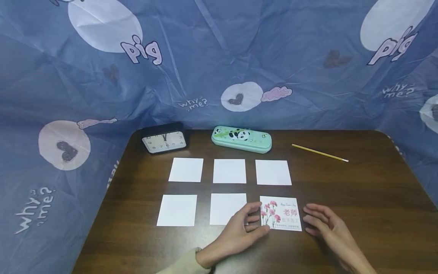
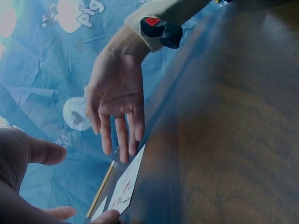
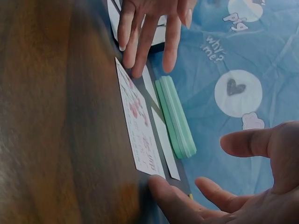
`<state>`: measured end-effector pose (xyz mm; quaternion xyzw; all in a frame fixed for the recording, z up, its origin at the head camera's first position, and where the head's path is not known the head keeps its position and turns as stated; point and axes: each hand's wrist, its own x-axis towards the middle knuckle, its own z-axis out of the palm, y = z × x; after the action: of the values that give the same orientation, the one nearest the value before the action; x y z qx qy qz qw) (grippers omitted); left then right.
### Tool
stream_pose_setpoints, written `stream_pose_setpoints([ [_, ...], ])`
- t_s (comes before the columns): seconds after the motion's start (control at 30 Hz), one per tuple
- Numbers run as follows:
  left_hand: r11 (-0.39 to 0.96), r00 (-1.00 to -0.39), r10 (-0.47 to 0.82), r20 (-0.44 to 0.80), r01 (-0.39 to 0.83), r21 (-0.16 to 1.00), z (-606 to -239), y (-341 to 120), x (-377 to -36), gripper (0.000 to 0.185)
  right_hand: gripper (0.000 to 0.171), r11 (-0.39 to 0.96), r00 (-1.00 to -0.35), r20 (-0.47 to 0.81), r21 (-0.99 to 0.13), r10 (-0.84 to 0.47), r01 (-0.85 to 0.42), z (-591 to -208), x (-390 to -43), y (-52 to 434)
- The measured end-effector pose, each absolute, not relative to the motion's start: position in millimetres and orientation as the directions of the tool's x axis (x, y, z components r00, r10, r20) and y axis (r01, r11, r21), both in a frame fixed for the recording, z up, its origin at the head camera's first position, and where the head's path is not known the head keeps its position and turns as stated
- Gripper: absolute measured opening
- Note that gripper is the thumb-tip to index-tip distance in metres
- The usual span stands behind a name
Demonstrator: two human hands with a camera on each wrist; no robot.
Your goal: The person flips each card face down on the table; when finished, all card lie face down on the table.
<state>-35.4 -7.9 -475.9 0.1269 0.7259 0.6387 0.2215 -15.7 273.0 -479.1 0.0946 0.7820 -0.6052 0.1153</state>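
Observation:
A flower-printed card [image 1: 281, 214] with pink carnations and Chinese characters lies face up at the front right of the card rows. At its left edge is my left hand [image 1: 240, 230], fingers loosely bent and gripping nothing. My right hand [image 1: 330, 228] hovers just off the card's right side, its fingers relaxed and holding nothing. The right wrist view shows the same card [image 3: 138, 123] flat on the table between both hands. Partly covered by my left hand is a blank white card [image 1: 226, 207] in the front row.
Other blank cards lie around: one at front left [image 1: 176, 210] and a back row including a middle card [image 1: 229, 171]. Behind them stand a black clock [image 1: 164, 139] and a green panda pencil case [image 1: 241, 139]. A yellow pencil [image 1: 319, 153] lies at back right.

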Motion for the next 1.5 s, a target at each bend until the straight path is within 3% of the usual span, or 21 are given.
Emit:
stream_pose_setpoints([
  [0.43,0.141,-0.874,0.451,-0.179,-0.128,0.982,-477,-7,-35,0.067,0.059,0.243,-0.899,-0.439,-0.871,0.010,0.428,-471,-16,260],
  [0.93,0.175,-0.865,0.452,-0.217,-0.152,0.973,-477,-10,-37,0.065,0.060,0.101,-0.879,-0.471,-0.880,-0.072,0.464,-473,-17,262],
  [1.2,0.183,-0.860,0.458,-0.224,-0.155,0.971,-476,-11,-37,0.066,0.052,0.021,-0.885,-0.456,-0.889,-0.096,0.456,-481,-18,270],
  [1.5,0.241,-0.845,0.495,-0.204,-0.092,0.966,-477,-13,-38,0.066,0.059,0.060,-0.854,-0.516,-0.856,-0.069,0.513,-481,-22,270],
])
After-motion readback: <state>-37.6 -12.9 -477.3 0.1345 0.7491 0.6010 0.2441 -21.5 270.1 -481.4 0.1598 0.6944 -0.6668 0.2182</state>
